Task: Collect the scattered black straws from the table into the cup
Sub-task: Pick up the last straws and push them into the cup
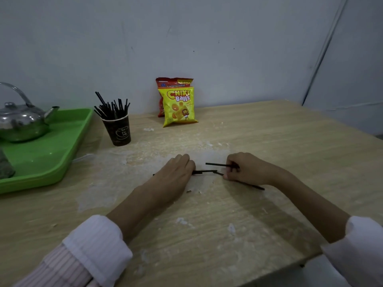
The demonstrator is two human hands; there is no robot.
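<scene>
A dark paper cup (119,130) stands at the back left of the wooden table (269,141), with several black straws (113,107) sticking out of it. My left hand (173,176) lies palm down over a black straw (204,172) whose end pokes out to the right. My right hand (246,167) grips a black straw (216,164) pointing left. Another black straw (251,185) runs under this hand toward the lower right, its fingertips touching it.
A green tray (53,156) at the left holds a steel kettle (22,121). Two snack bags, a yellow one (179,107) in front of a red one (173,82), lean against the back wall. White residue patches mark the tabletop. The table's front edge is at the lower right.
</scene>
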